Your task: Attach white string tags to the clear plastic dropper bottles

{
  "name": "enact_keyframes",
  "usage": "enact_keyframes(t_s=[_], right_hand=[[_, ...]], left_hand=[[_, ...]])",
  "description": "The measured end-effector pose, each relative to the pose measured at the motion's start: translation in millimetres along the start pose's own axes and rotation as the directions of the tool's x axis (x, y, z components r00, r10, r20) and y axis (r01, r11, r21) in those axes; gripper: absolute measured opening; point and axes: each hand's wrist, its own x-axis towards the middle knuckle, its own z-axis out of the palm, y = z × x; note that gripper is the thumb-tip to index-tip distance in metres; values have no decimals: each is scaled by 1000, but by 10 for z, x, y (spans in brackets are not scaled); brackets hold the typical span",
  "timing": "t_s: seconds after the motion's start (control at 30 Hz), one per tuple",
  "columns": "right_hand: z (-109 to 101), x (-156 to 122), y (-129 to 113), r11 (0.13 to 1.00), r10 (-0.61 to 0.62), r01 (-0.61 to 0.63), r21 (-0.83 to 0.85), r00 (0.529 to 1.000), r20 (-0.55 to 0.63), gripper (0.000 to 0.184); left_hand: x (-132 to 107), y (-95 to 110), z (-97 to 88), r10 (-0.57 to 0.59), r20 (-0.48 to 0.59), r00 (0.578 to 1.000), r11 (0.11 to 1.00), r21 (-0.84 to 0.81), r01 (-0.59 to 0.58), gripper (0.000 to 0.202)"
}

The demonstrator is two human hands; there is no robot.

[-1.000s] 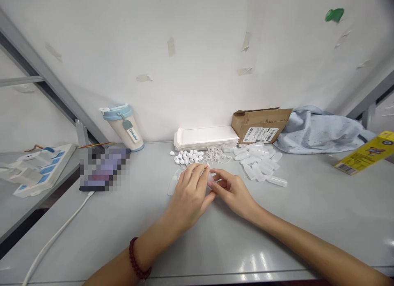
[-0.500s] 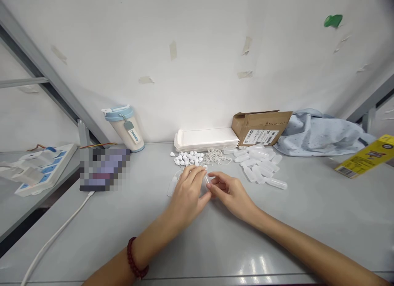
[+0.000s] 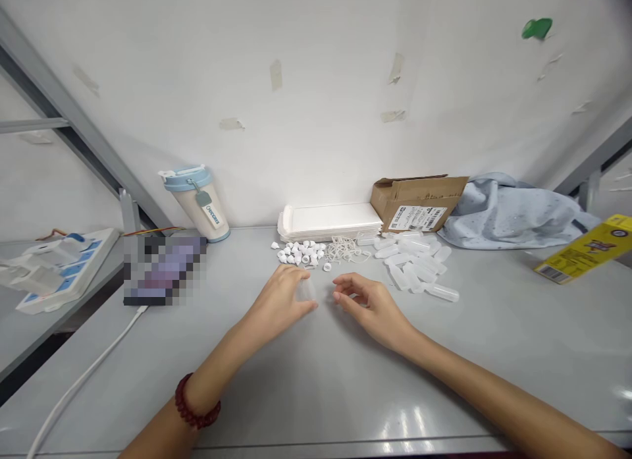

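Observation:
My left hand [image 3: 279, 302] rests on the grey table [image 3: 345, 380], fingers closed round a small translucent plastic bottle [image 3: 307, 290] that shows past the fingertips. My right hand [image 3: 369, 305] hovers a little to the right of it, fingers curled but apart, with nothing visible in them. Just behind the hands lie a heap of small white caps [image 3: 300, 251], one loose white ring [image 3: 326, 267] and a tangle of thin white loops [image 3: 345, 248]. A pile of translucent bottles [image 3: 415, 265] lies to the right of my right hand.
A stack of white trays [image 3: 330, 222] and a cardboard box [image 3: 417, 199] stand against the wall. A tumbler [image 3: 196, 202], a phone [image 3: 160, 271] with a white cable and a power strip [image 3: 54, 268] are at left. A blue cloth [image 3: 513, 212] and a yellow box [image 3: 587, 248] are at right.
The hands, joined over a bottle before, have come apart. My left hand slid left with the bottle in it, covering the spot where a bottle lay. My right hand let go.

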Motion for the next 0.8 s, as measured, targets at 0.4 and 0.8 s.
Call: enact_keyframes(t_s=[0.4,0.8], right_hand=[[14,-10,33,979,-150,170,-109,974,170,35],[74,18,49,908,-288,357,-219,911,295,41]], left_hand=[[-3,-119,-121,62,77,995,998,8,-63,59],[-70,-422,-579,-285,353,891,956,168,239,90]])
